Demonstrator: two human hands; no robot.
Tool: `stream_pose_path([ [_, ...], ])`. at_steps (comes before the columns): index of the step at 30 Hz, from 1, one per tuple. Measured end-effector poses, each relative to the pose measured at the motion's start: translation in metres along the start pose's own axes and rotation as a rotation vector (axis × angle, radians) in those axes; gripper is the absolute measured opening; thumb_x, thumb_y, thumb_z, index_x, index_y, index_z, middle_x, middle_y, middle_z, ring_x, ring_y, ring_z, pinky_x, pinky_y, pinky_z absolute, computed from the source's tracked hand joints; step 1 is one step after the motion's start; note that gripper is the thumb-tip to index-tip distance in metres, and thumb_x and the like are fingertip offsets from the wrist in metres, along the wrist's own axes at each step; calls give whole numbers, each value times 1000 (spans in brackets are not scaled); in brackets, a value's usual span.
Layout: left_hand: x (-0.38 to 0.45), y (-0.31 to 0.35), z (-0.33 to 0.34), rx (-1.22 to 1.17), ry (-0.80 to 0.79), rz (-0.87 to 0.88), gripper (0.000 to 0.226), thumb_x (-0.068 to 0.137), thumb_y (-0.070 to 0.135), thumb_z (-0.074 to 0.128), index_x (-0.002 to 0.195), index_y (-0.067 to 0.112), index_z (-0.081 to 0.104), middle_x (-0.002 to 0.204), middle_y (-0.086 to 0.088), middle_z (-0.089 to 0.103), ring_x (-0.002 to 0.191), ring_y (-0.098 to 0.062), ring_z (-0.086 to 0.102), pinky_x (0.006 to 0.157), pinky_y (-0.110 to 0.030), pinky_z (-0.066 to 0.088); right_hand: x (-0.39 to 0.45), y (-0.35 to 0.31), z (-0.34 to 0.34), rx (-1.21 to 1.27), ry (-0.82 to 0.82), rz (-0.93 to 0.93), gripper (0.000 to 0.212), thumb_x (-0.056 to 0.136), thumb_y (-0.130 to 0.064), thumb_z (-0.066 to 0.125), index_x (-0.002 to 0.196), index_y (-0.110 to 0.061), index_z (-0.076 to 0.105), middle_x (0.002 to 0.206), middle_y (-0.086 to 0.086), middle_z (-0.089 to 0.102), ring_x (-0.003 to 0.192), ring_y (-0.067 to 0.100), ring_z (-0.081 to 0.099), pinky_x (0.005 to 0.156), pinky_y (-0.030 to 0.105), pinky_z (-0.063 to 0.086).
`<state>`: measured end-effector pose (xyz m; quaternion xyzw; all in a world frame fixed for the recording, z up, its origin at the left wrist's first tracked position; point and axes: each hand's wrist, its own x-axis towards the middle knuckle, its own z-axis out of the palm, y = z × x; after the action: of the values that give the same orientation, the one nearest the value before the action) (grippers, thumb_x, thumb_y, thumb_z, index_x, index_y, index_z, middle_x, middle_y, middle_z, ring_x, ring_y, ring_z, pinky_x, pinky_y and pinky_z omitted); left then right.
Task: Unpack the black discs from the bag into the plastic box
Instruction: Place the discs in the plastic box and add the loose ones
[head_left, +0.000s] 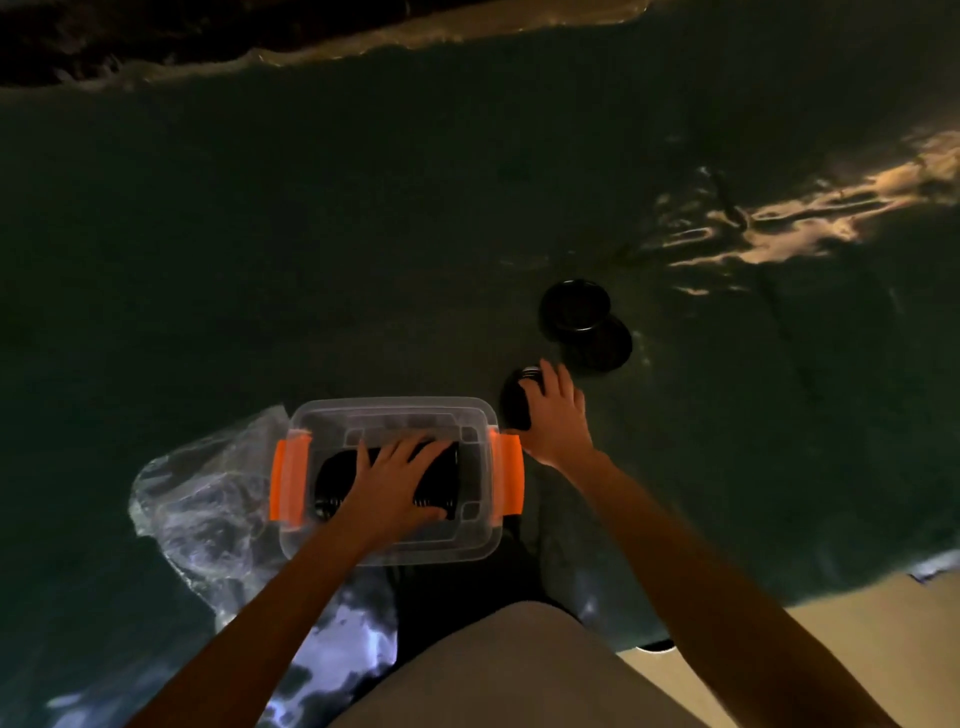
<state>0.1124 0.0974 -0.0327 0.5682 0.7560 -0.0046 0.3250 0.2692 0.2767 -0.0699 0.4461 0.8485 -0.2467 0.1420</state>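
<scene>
Step in hand: moving discs into plastic box. Left hand spread flat, fingers apart, pressing row of black discs inside box, low centre. Right hand at 3 o'clock of box, closed around small stack of discs on dark surface. Two loose discs lie at 1 o'clock, apart from box. Crumpled clear bag at 9 o'clock, touching box. Next, likely: lift gripped stack over orange latch, slot beside row; left hand must clear space.
</scene>
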Motion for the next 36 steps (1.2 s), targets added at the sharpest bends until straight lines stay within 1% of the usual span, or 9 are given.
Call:
stream_pose_path([
  [5, 3, 7, -4, -5, -23, -13, 87, 76, 50, 65, 146, 33, 15, 156, 2, 19, 145, -21, 12, 112, -60, -5, 2, 1, -1, 51, 69, 1, 70, 74, -35, 73, 132, -14, 41, 154, 12, 20, 142, 34, 13, 112, 52, 25],
  [9, 5, 11, -6, 3, -52, -30, 88, 76, 51, 65, 146, 30, 15, 157, 2, 18, 145, -19, 12, 113, -59, -3, 19, 4, -32, 69, 334, -86, 63, 71, -35, 72, 125, -15, 45, 147, 12, 30, 136, 35, 23, 104, 51, 34],
  [11, 4, 11, -7, 3, -59, -35, 88, 77, 51, 65, 146, 30, 15, 157, 2, 18, 145, -19, 11, 114, -58, -2, 41, 9, -57, 47, 401, -56, 66, 70, -36, 73, 126, -15, 44, 147, 13, 30, 135, 36, 25, 104, 52, 34],
  [15, 5, 10, -10, -2, -63, -28, 88, 77, 53, 63, 147, 30, 14, 157, 3, 18, 145, -19, 11, 115, -55, -1, 88, 22, -96, -7, 300, 51, 74, 72, -38, 74, 133, -12, 39, 149, 14, 27, 135, 37, 25, 107, 54, 31],
  [19, 6, 8, -10, -17, -66, -25, 86, 78, 56, 61, 146, 30, 15, 157, 2, 17, 145, -20, 11, 115, -55, -2, 109, 27, -95, -54, 151, 99, 79, 72, -40, 74, 136, -10, 37, 149, 16, 26, 135, 39, 24, 108, 56, 29],
  [22, 8, 7, -9, -12, -76, -38, 86, 78, 56, 60, 147, 30, 14, 158, 3, 16, 146, -19, 9, 115, -54, -2, 115, 29, -89, -14, 105, 126, 82, 70, -42, 76, 135, -10, 39, 149, 16, 25, 135, 40, 24, 108, 58, 29],
  [26, 9, 8, -10, -14, -69, -51, 86, 78, 55, 60, 146, 30, 14, 157, 3, 17, 145, -18, 10, 115, -55, -2, 116, 32, -86, 32, 108, 126, 79, 69, -40, 76, 134, -10, 40, 149, 15, 24, 135, 40, 25, 105, 58, 33],
  [31, 8, 11, -14, -60, -48, -24, 87, 77, 57, 60, 146, 30, 16, 157, 3, 18, 145, -19, 12, 115, -53, -1, 113, 35, -89, 32, 161, 96, 71, 70, -37, 74, 128, -11, 44, 142, 15, 32, 128, 39, 32, 101, 55, 39],
  [36, 10, 13, -20, -175, 50, -9, 78, 79, 51, 63, 143, 28, 25, 152, 1, 29, 142, -20, 22, 116, -49, 6, 98, 46, -91, 149, 291, 160, 86, 65, -36, 76, 135, -17, 31, 140, 14, 34, 127, 38, 34, 99, 55, 40],
])
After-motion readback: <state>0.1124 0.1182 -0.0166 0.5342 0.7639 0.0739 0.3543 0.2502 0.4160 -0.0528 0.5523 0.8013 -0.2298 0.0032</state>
